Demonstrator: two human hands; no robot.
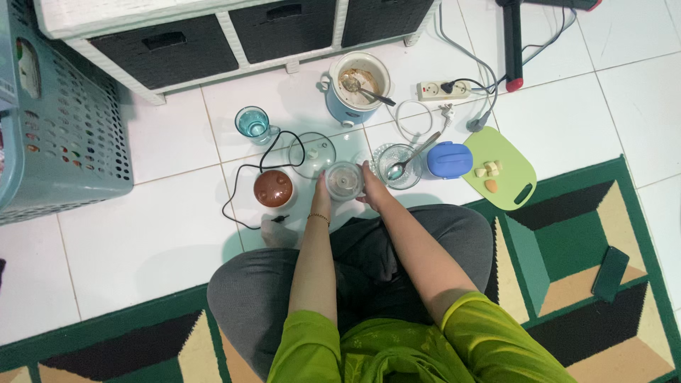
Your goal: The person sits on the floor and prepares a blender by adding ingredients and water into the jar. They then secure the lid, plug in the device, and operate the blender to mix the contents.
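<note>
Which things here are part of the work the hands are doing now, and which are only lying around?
In use:
- left hand and right hand, both on the clear round plastic blender jar
- brown round blender base, nearest to them

Lying about:
- clear glass lid
- glass bowl with metal spoon
- blue plastic cap
- green cutting board
- blue rice cooker
- teal glass cup
- dark phone

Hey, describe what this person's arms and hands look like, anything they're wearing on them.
Both arms are bare from the elbow down, with short lime-green sleeves covering the upper arms. The left hand has a thin beaded bracelet at its wrist. The right hand shows no ring, watch or glove.
</note>
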